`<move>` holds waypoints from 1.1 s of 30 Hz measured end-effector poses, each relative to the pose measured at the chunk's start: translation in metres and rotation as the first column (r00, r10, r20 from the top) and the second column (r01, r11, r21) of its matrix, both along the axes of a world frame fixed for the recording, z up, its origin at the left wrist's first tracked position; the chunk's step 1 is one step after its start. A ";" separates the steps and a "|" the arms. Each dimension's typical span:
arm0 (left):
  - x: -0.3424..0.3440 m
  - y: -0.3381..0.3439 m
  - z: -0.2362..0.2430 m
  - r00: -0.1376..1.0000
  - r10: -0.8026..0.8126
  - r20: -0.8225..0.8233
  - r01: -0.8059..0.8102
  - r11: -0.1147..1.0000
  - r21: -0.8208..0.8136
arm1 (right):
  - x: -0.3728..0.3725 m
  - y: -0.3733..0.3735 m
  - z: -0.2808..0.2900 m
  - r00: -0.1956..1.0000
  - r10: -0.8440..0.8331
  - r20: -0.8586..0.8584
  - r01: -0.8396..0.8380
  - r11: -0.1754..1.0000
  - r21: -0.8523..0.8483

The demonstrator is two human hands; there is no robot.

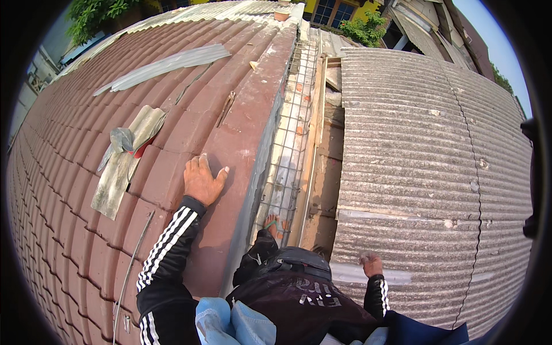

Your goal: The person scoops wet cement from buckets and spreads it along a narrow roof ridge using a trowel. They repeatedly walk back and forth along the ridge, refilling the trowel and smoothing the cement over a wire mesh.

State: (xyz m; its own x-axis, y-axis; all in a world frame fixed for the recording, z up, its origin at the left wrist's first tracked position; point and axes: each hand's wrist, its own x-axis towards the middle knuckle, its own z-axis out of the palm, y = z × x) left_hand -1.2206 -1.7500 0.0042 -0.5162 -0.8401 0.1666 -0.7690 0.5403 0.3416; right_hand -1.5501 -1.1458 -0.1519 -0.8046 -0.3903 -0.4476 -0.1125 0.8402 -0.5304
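Note:
My left hand [204, 178] rests on the red-painted roof ridge [241, 149], fingers apart and nothing held. My right hand [371, 264] is low over the grey corrugated sheet roof [408, 161], fingers loosely bent, with nothing visible in it; whether it touches the sheet is unclear. Between the roofs runs a narrow channel with steel rebar mesh [287, 167], where my sandalled foot [275, 227] stands. A long wooden board [316, 115] lies beside the mesh. A rusty hand tool [225, 109] lies on the red surface above my left hand.
Red tiles [63, 190] carry a weathered sheet piece [112, 195], grey scrap [121, 141], a pale corrugated strip [161, 67] and a thin rod [129, 270]. An open gap [325, 195] runs along the corrugated roof's edge. Beyond are a yellow building [322, 11] and trees [362, 31].

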 end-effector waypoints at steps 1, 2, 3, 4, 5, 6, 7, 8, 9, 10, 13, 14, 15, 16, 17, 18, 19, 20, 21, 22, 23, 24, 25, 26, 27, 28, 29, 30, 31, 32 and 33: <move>-0.027 -0.020 -0.008 0.999 0.034 0.015 -0.035 0.998 0.056 | -0.023 -0.026 0.013 0.979 0.138 -0.149 -0.133 0.990 0.042; -0.053 -0.041 -0.012 0.997 0.066 0.032 -0.068 0.994 0.080 | -0.047 -0.052 0.023 0.927 0.250 -0.280 -0.232 0.968 0.094; -0.075 -0.057 -0.016 0.994 0.107 0.015 -0.108 0.984 0.140 | -0.065 -0.070 0.034 0.972 0.138 -0.190 -0.139 0.990 0.007; -0.091 -0.066 -0.020 0.989 0.148 0.015 -0.148 0.972 0.182 | -0.075 -0.079 0.042 0.998 0.007 -0.064 -0.011 0.998 -0.064; -0.105 -0.073 -0.025 0.981 0.191 0.039 -0.195 0.955 0.223 | -0.083 -0.084 0.046 0.987 -0.119 0.104 0.133 0.981 -0.138; -0.112 -0.076 -0.030 0.969 0.242 0.041 -0.244 0.935 0.256 | -0.089 -0.082 0.048 0.999 0.009 -0.039 -0.009 1.000 0.008; -0.116 -0.077 -0.035 0.964 0.253 0.079 -0.265 0.938 0.222 | -0.092 -0.076 0.046 0.977 0.149 -0.152 -0.130 0.983 0.128; -0.120 -0.077 -0.040 0.974 0.218 0.053 -0.223 0.968 0.112 | -0.092 -0.067 0.039 0.979 0.164 -0.118 -0.127 0.954 0.273; -0.121 -0.076 -0.045 0.978 0.189 0.087 -0.194 0.979 0.055 | -0.092 -0.058 0.025 0.982 -0.138 0.132 0.083 0.932 0.352; -0.121 -0.076 -0.049 0.981 0.191 0.044 -0.193 0.979 0.062 | -0.090 -0.051 0.006 0.975 0.024 0.220 -0.149 0.805 0.574; -0.121 -0.078 -0.054 0.977 0.206 0.046 -0.210 0.973 0.100 | -0.096 -0.026 -0.045 0.901 -0.080 0.426 -0.179 0.827 0.534; -0.121 -0.080 -0.053 0.977 0.206 0.052 -0.210 0.975 0.078 | -0.098 -0.026 -0.069 0.909 0.101 0.405 -0.314 0.804 0.504; -0.123 -0.082 -0.051 0.980 0.192 0.047 -0.194 0.980 0.045 | -0.106 -0.031 -0.091 0.886 0.183 0.427 -0.403 0.760 0.510; -0.126 -0.085 -0.049 0.975 0.218 0.034 -0.221 0.970 0.101 | -0.117 -0.041 -0.112 0.853 0.269 0.448 -0.491 0.705 0.512; -0.131 -0.089 -0.047 0.969 0.248 0.014 -0.248 0.957 0.152 | -0.133 -0.055 -0.129 0.810 0.350 0.470 -0.573 0.642 0.509; -0.139 -0.095 -0.045 0.974 0.227 0.020 -0.228 0.966 0.121 | -0.155 -0.075 -0.142 0.773 0.414 0.480 -0.630 0.588 0.507; -0.148 -0.105 -0.044 0.969 0.245 0.040 -0.248 0.960 0.127 | -0.182 -0.102 -0.151 0.750 0.454 0.481 -0.660 0.557 0.504; -0.164 -0.118 -0.047 0.947 0.280 0.157 -0.302 0.943 0.142 | -0.216 -0.132 -0.155 0.790 0.375 0.486 -0.598 0.647 0.473; -0.187 -0.134 -0.053 0.961 0.244 0.130 -0.253 0.966 0.058 | -0.265 -0.171 -0.157 0.856 0.134 0.499 -0.369 0.834 0.410; -0.215 -0.153 -0.060 0.961 0.244 0.132 -0.250 0.968 0.032 | -0.308 -0.214 -0.156 0.842 -0.097 0.530 -0.114 0.929 0.351; -0.245 -0.176 -0.064 0.963 0.236 0.131 -0.235 0.972 -0.022 | -0.350 -0.257 -0.150 0.818 -0.191 0.543 0.044 0.961 0.273; -0.283 -0.205 -0.070 0.969 0.218 0.115 -0.219 0.976 -0.012 | -0.395 -0.312 -0.148 0.870 0.019 0.492 -0.155 0.959 0.237; -0.321 -0.233 -0.075 0.985 0.161 0.063 -0.162 0.987 0.006 | -0.436 -0.354 -0.136 0.931 0.037 0.363 -0.116 0.973 0.198; -0.359 -0.260 -0.082 0.989 0.129 0.076 -0.128 0.992 -0.024 | -0.477 -0.397 -0.123 0.953 -0.091 0.288 0.035 0.980 0.195; -0.396 -0.287 -0.088 0.989 0.114 0.090 -0.118 0.992 0.039 | -0.513 -0.439 -0.108 0.994 0.040 0.101 -0.062 0.971 0.230; -0.434 -0.313 -0.093 0.996 0.090 0.023 -0.091 0.993 0.074 | -0.549 -0.471 -0.084 0.989 0.134 0.058 -0.140 0.984 0.115; -0.468 -0.336 -0.097 0.996 0.078 0.050 -0.083 0.991 0.104 | -0.577 -0.511 -0.068 0.995 0.099 0.032 -0.100 0.994 0.044; -0.500 -0.360 -0.101 0.995 0.064 0.071 -0.070 0.993 0.094 | -0.603 -0.535 -0.044 0.995 0.049 0.088 -0.047 0.998 -0.028; -0.530 -0.384 -0.105 0.992 0.087 0.094 -0.103 0.980 0.170 | -0.622 -0.558 -0.026 0.996 0.011 0.093 0.003 0.989 -0.148; -0.557 -0.407 -0.110 0.987 0.110 0.119 -0.134 0.966 0.221 | -0.639 -0.572 -0.009 0.998 0.056 0.043 -0.049 0.987 -0.152; -0.582 -0.425 -0.116 0.979 0.131 0.154 -0.167 0.953 0.251 | -0.654 -0.579 0.003 0.996 0.088 -0.006 -0.087 0.978 -0.189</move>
State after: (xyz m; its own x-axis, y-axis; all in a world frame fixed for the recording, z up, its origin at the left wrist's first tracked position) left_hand -1.8027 -2.1755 -0.1117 -0.3839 -0.9140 -0.1310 -0.8824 0.3214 0.3435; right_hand -2.2041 -1.7246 -0.1491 -0.7625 -0.5367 -0.3613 -0.1794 0.7119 -0.6790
